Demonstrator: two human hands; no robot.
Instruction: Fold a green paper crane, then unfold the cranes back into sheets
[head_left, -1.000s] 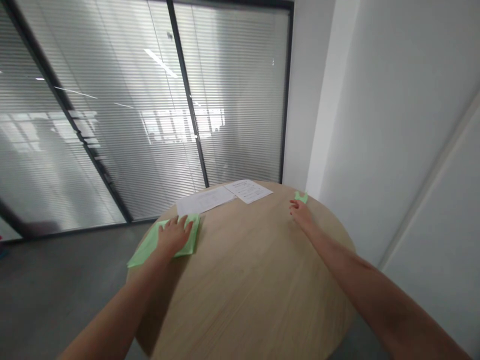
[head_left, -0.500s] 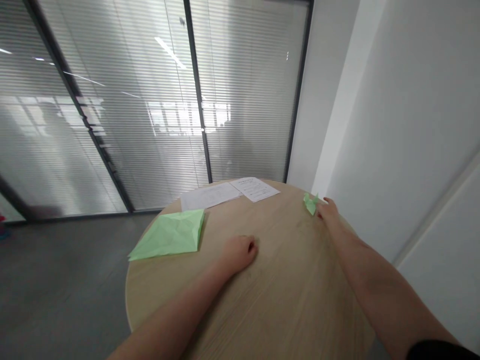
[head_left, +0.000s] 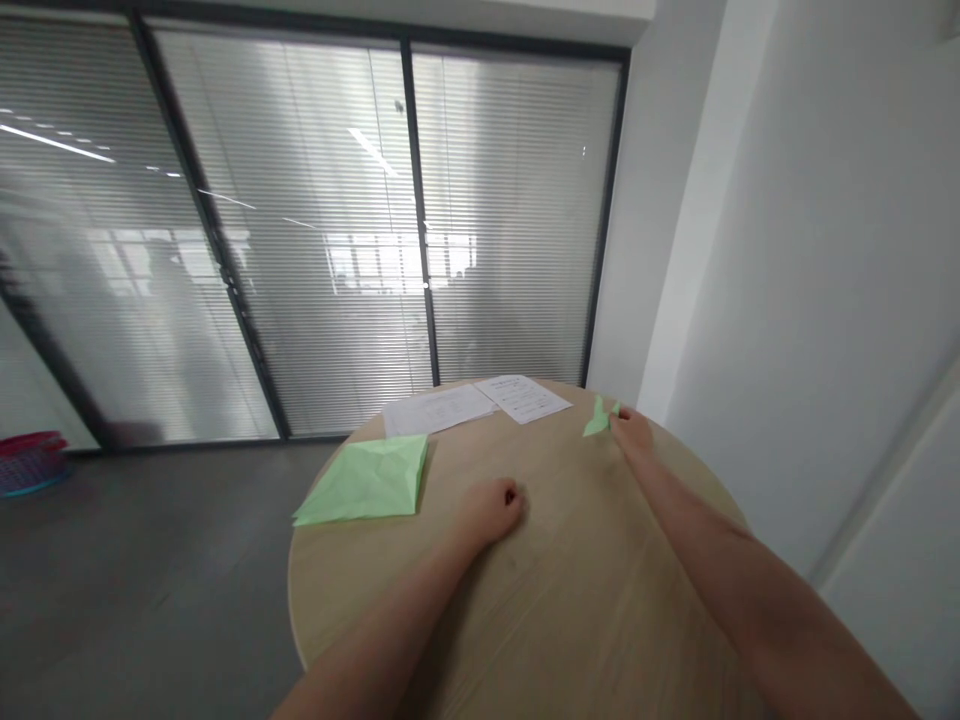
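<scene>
My right hand (head_left: 631, 432) reaches to the far right of the round wooden table (head_left: 555, 570). Its fingers are closed on one edge of a small folded green paper figure (head_left: 598, 417), which has pointed parts. My left hand (head_left: 495, 508) rests on the tabletop near the middle, curled into a loose fist with nothing showing in it. To its left lies a folded sheet of light green paper (head_left: 367, 480), creased and flat.
Two white sheets, one plain-looking (head_left: 439, 408) and one printed sheet (head_left: 523, 397), overlap at the table's far edge. A glass partition with blinds (head_left: 345, 260) stands behind, a white wall (head_left: 825, 250) on the right. A red and blue basket (head_left: 31, 462) sits on the floor at left.
My right hand has closed on the green paper figure, which has turned and shows a different side. The head view has tilted up and swung left. My left hand keeps its place on the table.
</scene>
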